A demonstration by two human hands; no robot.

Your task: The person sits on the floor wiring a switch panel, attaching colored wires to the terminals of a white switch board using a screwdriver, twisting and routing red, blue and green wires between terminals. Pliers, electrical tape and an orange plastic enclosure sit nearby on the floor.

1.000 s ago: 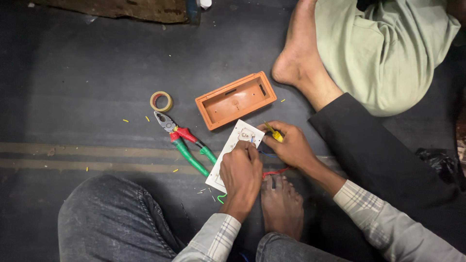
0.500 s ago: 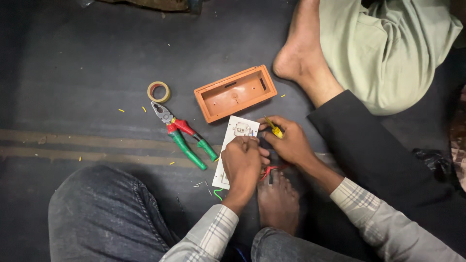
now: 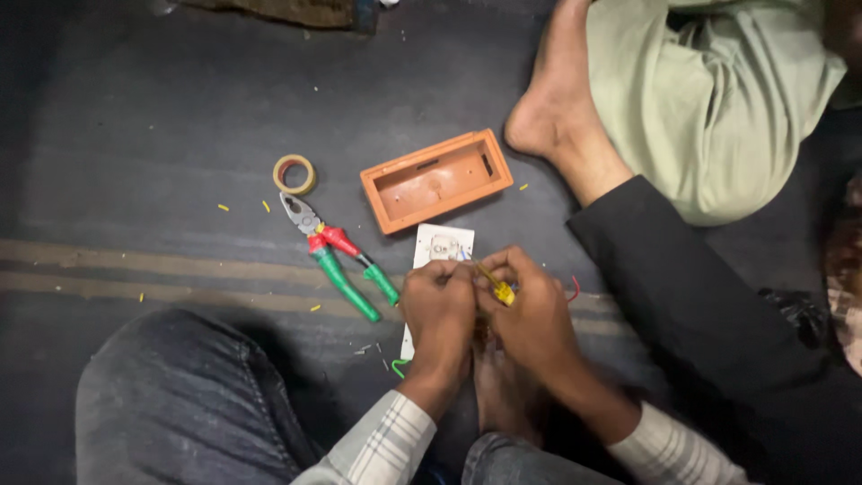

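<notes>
The left hand (image 3: 437, 310) rests on a white plate (image 3: 440, 251) that lies flat on the dark floor (image 3: 135, 135). Its grip is closed on the plate's lower part. The right hand (image 3: 532, 314) is just beside it, and the two hands touch. Its grip is closed around a small yellow screwdriver (image 3: 496, 284), whose thin tip points toward the plate. A red wire (image 3: 572, 289) peeks out by the right hand. An orange box (image 3: 436, 180) lies just above the plate, open side up. Pliers (image 3: 337, 256) with red and green handles lie to the left. A roll of tape (image 3: 294, 174) sits near their tip. Another person's bare foot (image 3: 548, 108) rests close to the box.
</notes>
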